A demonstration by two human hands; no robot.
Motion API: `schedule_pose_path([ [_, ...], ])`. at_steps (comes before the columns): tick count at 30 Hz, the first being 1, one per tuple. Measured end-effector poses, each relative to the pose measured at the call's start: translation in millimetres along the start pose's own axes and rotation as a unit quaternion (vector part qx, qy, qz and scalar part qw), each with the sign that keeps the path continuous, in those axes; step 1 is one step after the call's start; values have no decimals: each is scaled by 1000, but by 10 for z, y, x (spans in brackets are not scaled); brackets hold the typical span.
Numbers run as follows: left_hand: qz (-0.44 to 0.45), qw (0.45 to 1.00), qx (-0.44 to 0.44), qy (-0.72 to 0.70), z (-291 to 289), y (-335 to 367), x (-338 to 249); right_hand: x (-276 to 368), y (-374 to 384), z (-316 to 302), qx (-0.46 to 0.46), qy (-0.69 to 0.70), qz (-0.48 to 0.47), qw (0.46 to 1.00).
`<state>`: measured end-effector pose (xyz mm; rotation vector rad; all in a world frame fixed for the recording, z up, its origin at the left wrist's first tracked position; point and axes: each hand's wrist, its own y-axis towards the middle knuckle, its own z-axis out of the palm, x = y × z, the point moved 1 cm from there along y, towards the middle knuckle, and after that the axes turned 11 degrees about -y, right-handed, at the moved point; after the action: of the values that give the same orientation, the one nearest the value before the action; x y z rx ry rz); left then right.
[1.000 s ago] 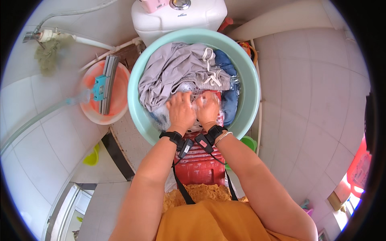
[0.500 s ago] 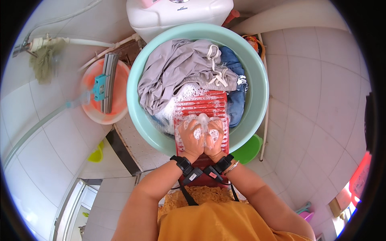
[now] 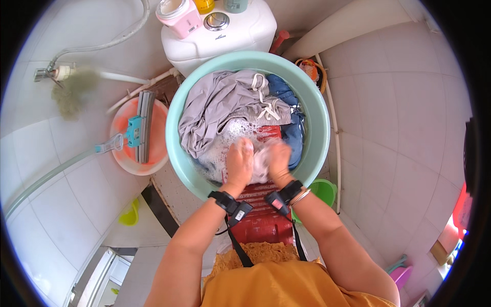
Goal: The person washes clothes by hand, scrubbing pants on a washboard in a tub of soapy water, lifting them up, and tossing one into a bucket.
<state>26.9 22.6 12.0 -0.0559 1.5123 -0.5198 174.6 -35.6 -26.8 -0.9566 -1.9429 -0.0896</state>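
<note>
In the pale green basin, a red washboard leans over the near rim. My left hand and my right hand are a little apart above its upper part. Stretched between them is a small, pale, foam-covered cloth, gripped on both sides; motion blurs it and my right fingers, and its kind cannot be made out. Grey drawstring trousers lie beyond my hands, with blue denim along the right side. White suds lie around the washboard's top.
A white toilet tank stands behind the basin, carrying a pink container. At the left, a squeeze mop head rests in an orange-and-white basin. A green basin sits at the right, beside a thin white pipe.
My hands, pressed together on the washboard before, have moved apart and slightly farther up it. The pale cloth now shows between them. The view has shifted, bringing more of the tank into sight.
</note>
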Motion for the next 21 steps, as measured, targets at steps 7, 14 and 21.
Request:
schedule_pose_path([
  [7,246,835,156,467,-133,567,-448,738,382,-459,58,-383,-289,875],
  [14,115,747,223,615,65,1035,8,422,966,-61,240,-503,-235,797],
  [21,-94,710,285,637,235,1283,103,455,1110,189,276,-549,-170,771],
])
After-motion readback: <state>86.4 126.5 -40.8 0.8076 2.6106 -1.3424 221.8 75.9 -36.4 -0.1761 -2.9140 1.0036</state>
